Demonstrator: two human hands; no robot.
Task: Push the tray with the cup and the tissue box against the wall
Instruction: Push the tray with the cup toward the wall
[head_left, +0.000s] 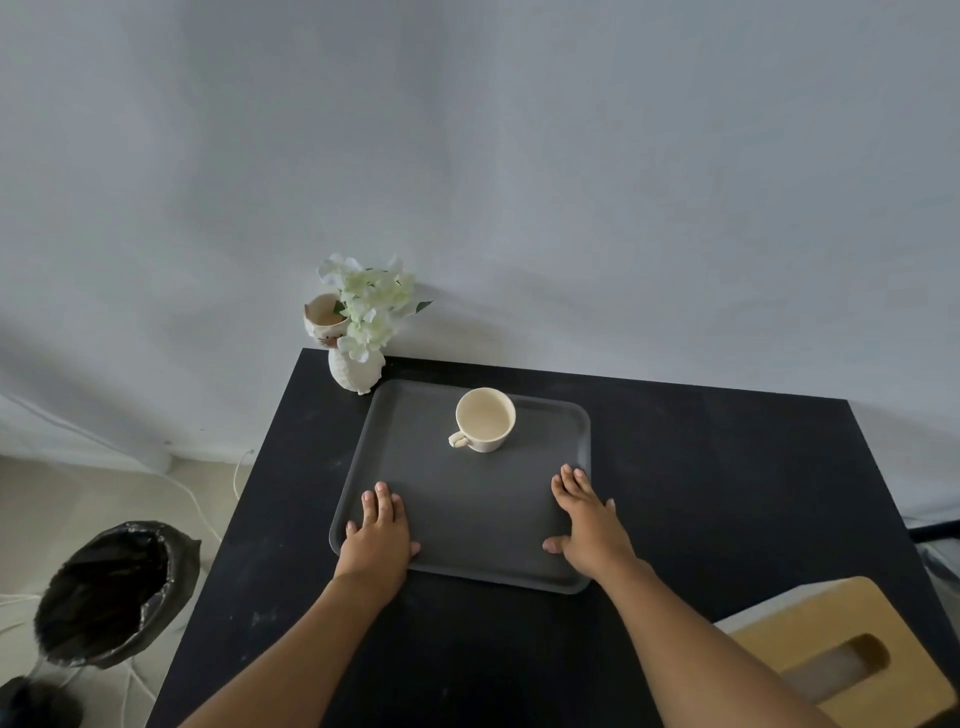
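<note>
A dark grey tray (467, 509) lies on the black table (727, 467), its far edge a short way from the wall. A cream cup (485, 420) stands upright on the tray's far half, handle toward the near left. My left hand (376, 535) rests flat on the tray's near left corner, fingers spread. My right hand (587, 525) lies flat on the near right part, fingers pointing to the wall. The tissue box (841, 654), tan-topped with a slot, sits on the table's near right corner, off the tray.
A white vase of pale flowers (358, 332) stands at the table's far left corner, touching the tray's corner, with a small patterned cup (324, 319) behind it. A black-lined bin (114, 592) sits on the floor at left. The grey wall (571, 208) backs the table.
</note>
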